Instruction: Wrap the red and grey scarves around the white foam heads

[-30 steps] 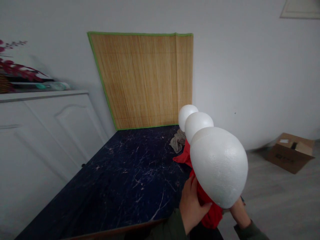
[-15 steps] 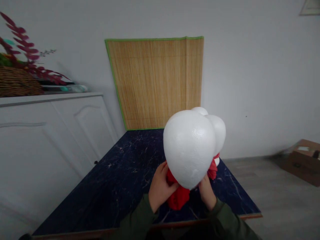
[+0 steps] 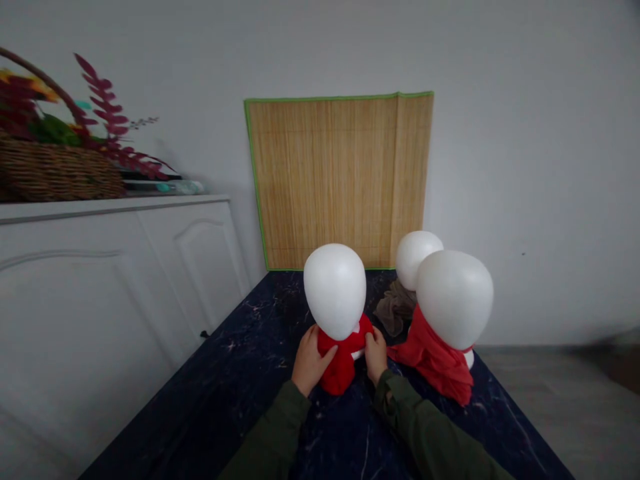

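A white foam mannequin head (image 3: 335, 290) stands upright on the dark table in front of me, with a bright red scarf (image 3: 338, 370) around its neck. My left hand (image 3: 310, 362) is closed on the scarf's left side, thumb across the cloth. On the other side my right hand (image 3: 375, 353) pinches the scarf near the base of the neck. Just right of it is a second white mannequin head (image 3: 455, 298) wearing a lighter red scarf (image 3: 435, 360). Behind that, a third white head (image 3: 416, 257) has a grey-brown scarf (image 3: 397, 307), partly hidden.
The dark blue marbled table (image 3: 240, 393) runs back to the wall, where a green-edged bamboo mat (image 3: 340, 180) leans or hangs. White cabinets (image 3: 170, 280) border the left side. On top sits a wicker basket (image 3: 60, 170) with artificial flowers.
The head between my hands has moved away from me and left, along with both hands. The other two heads, mostly covered before, now show beside it. My view has shifted slightly left.
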Motion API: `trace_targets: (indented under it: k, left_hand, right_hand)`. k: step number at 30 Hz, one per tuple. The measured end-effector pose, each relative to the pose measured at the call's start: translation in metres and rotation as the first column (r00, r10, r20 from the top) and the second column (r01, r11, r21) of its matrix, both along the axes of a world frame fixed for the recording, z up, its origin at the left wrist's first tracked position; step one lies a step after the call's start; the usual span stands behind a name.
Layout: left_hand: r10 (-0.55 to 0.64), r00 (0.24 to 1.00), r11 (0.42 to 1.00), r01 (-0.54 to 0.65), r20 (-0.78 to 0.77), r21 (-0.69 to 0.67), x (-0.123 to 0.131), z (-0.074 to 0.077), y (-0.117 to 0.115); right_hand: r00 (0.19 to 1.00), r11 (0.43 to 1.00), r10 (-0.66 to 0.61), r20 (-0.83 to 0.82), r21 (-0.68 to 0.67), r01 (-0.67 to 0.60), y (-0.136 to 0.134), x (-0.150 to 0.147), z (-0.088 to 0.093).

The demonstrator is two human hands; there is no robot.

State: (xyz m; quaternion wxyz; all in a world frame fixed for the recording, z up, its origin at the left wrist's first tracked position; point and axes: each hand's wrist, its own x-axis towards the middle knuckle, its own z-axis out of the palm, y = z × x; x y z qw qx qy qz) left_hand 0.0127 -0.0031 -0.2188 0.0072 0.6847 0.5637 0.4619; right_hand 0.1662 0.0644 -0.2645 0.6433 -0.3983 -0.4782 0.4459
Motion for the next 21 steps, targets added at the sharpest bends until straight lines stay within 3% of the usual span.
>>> trace_targets:
  k: [3,9,16,21]
  left_hand:
    - [0.010,0.999,1.000,-0.010,-0.035,0.003,-0.001,0.000,0.003]
    - [-0.003,0.997,1.000,0.001,-0.078,-0.022,-0.002,0.000,0.002]
    - [0.016,0.996,1.000,-0.016,-0.083,0.008,-0.006,0.001,-0.002]
    - [0.125,0.992,0.988,-0.126,0.016,0.093,-0.018,0.008,-0.002]
  right_hand:
    - [0.999,0.998,-0.010,-0.045,-0.070,0.007,0.000,-0.001,0.004]
    - [0.977,0.985,0.084,-0.197,-0.132,-0.111,0.001,0.002,0.012]
    - [0.977,0.984,-0.037,-0.209,-0.177,0.000,0.006,0.002,0.003]
    - [0.972,0.983,-0.056,-0.226,-0.184,0.014,0.006,0.002,0.004]
